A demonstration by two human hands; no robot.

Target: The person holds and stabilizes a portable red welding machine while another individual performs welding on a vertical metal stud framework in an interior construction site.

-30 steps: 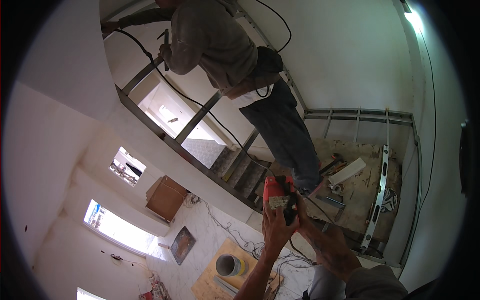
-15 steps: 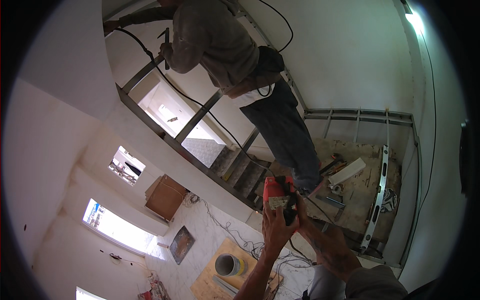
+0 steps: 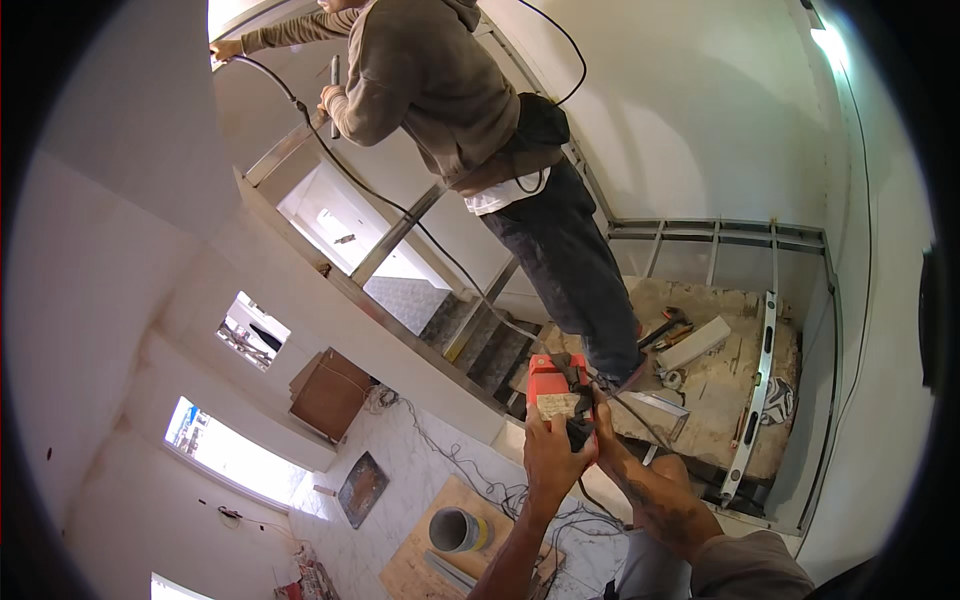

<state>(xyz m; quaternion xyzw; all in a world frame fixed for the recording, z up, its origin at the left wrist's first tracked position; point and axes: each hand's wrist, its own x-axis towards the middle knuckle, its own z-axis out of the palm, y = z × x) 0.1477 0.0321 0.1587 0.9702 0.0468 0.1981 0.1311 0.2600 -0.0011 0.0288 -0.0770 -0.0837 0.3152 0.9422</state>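
In front of me I hold a red box-shaped device (image 3: 548,380) with a black strap and a pale label. My left hand (image 3: 553,462) is closed round its near left side. On the right side, my right hand (image 3: 612,437) grips it, its fingers partly hidden. A dark cable runs close by the device toward a co-worker (image 3: 430,90) in a hooded top, who stands at the metal frame (image 3: 395,245). The co-worker's outstretched hand (image 3: 228,48) is at the upper left beside a bright glow; the other hand holds a dark bar-like tool (image 3: 335,97).
A spirit level (image 3: 757,395), a hammer (image 3: 668,325) and a white block (image 3: 693,345) lie on the worn board (image 3: 720,300) at right. Lower down are a bucket (image 3: 455,530) on a wooden sheet (image 3: 420,570), tangled cables (image 3: 585,515) and stairs (image 3: 490,345).
A bright glow has appeared by the co-worker's outstretched hand and lights up the scene. The tool in the co-worker's other hand has turned. My hands hold the red device almost in place.
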